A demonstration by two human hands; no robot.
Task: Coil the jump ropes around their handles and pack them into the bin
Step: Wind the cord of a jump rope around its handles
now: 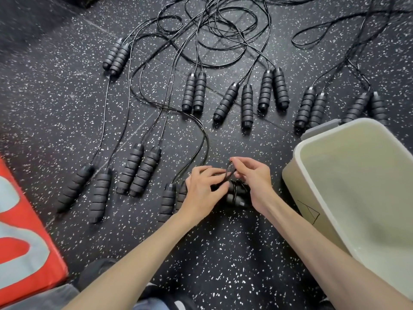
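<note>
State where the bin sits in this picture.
In the head view, the bin stands on the floor at the lower right, just right of the right hand, its inside showing no ropes.

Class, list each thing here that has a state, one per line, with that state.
bin: open, nothing visible inside
held jump rope: partly coiled round its handles
other jump ropes: uncoiled on the floor
left hand: grips the bundle
right hand: pinches a cord loop
</note>
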